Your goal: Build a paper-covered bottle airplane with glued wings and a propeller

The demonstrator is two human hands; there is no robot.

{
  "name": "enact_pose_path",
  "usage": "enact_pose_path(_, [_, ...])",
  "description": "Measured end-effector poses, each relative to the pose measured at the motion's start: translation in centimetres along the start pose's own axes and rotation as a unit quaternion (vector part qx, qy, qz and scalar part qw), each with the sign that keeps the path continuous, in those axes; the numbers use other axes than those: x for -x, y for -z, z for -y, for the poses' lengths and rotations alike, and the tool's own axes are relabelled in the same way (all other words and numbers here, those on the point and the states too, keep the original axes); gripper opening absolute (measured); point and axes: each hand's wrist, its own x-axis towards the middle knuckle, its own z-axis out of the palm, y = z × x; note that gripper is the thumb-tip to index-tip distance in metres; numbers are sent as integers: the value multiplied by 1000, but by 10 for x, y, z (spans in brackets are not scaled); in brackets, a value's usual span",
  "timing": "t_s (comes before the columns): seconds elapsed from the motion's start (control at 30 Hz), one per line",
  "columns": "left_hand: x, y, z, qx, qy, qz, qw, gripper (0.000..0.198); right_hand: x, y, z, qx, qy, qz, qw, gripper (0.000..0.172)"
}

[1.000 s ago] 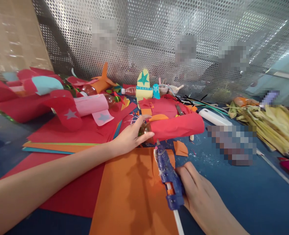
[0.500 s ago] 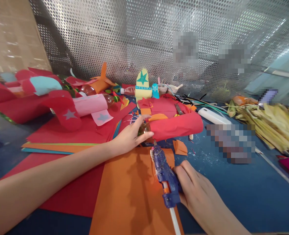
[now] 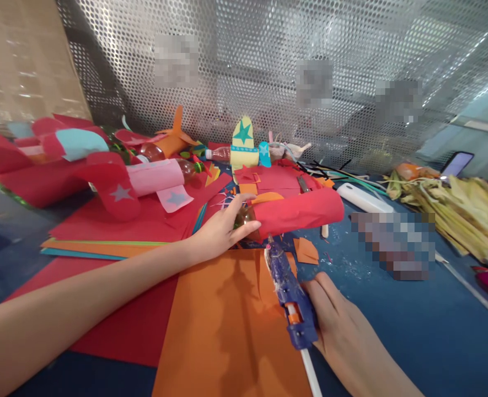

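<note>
1. Left hand [image 3: 221, 231]: fingers curled over, thumb under, closed on the clear rounded end of a plastic bottle [image 3: 244, 218].
2. Round that bottle, a red paper roll [image 3: 297, 212]: matte, smooth, cylinder-shaped, lying sideways past the far edge of the orange sheet [image 3: 223, 331].
3. Right hand [image 3: 343, 331]: wrapped firmly round the grip of a blue glue gun [image 3: 289, 292], translucent plastic with an orange trigger and stringy glue threads; nozzle tip just under the roll's near edge, touching or not impossible to tell.
4. Out of the gun's rear, a white glue stick [image 3: 310, 375], thin and straight.
5. Beneath everything, a dark blue table [image 3: 413, 320], flecked with small scraps; flat red sheets [image 3: 136, 325] to the left.
6. Far right, a heap of dried yellow leaves [image 3: 454, 209], long and fibrous.
7. Behind, a perforated metal screen [image 3: 268, 66], shiny, dotted with round holes.
</note>
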Motion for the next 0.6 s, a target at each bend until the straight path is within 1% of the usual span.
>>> enact_pose_path(0.13, [0, 0, -1, 2, -3, 5, 1000, 51, 0, 0, 0, -2, 2, 7, 1000, 18])
enact_pose_path(0.2, [0, 0, -1, 0, -7, 5, 1000, 51, 0, 0, 0, 0, 8, 20, 1000, 16])
enact_pose_path(0.3, [0, 0, 0, -5, -8, 5, 1000, 50, 0, 0, 0, 4, 12, 23, 1000, 14])
enact_pose_path(0.47, [-1, 0, 0, -6, 1, 0, 1000, 52, -2, 0, 0, 2, 5, 9, 1000, 19])
enact_pose_path(0.6, [0, 0, -1, -11, 4, -10, 1000, 49, -3, 3, -2, 19, 3, -13, 1000, 20])
